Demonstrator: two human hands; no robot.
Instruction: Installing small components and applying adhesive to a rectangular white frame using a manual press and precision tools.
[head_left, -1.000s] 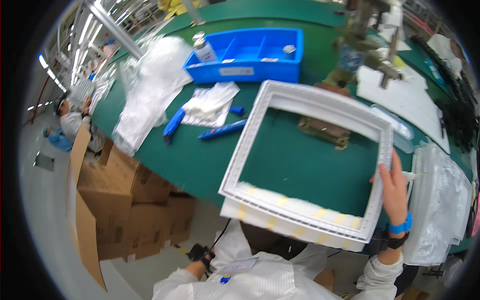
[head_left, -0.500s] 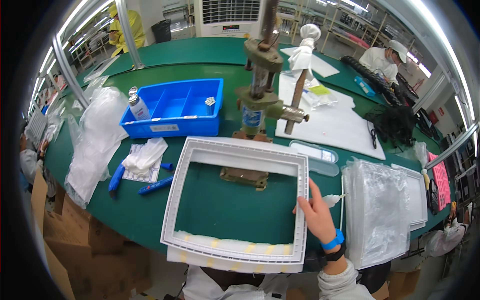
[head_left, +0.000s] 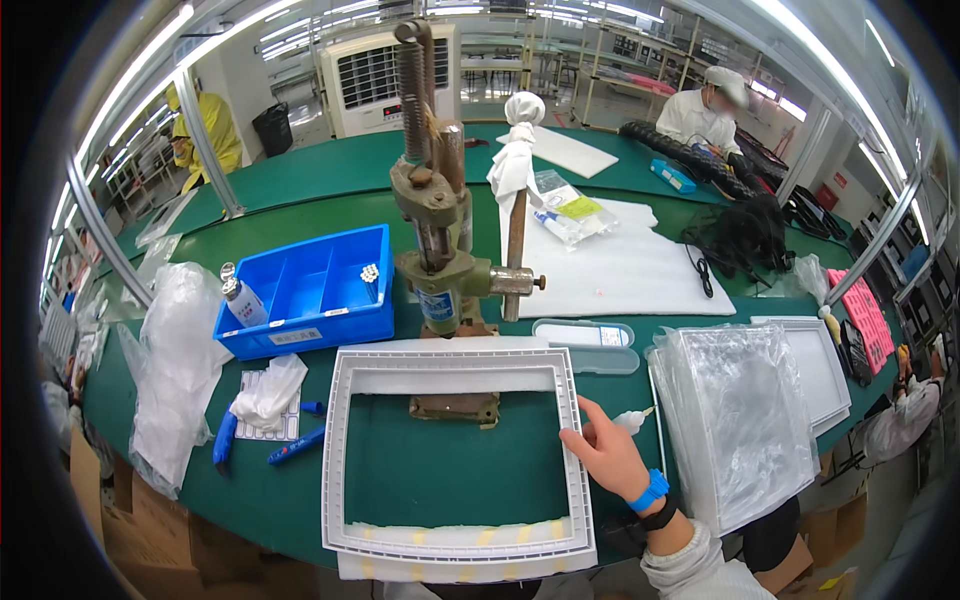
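A white plastic rectangular frame lies flat on the green table in front of me, its middle open. My right hand grips the frame's right bar, thumb on top and fingers along the outer side. White foam with yellow stripes shows under the near bar, and more white foam lies beneath the far bar. Behind the frame stands a green hand press, its base visible through the opening. A small white dropper bottle is just beyond my right hand. My left hand is out of view.
A blue divided bin holds a pump bottle. Left of the frame are a blue pen-like tool, a blue-handled tool and a white cloth. Bagged panels lie on the right. A co-worker sits across the table.
My view has tilted up and shifted right. The frame now sits straighter, less tilted, and my right hand stays on its right bar.
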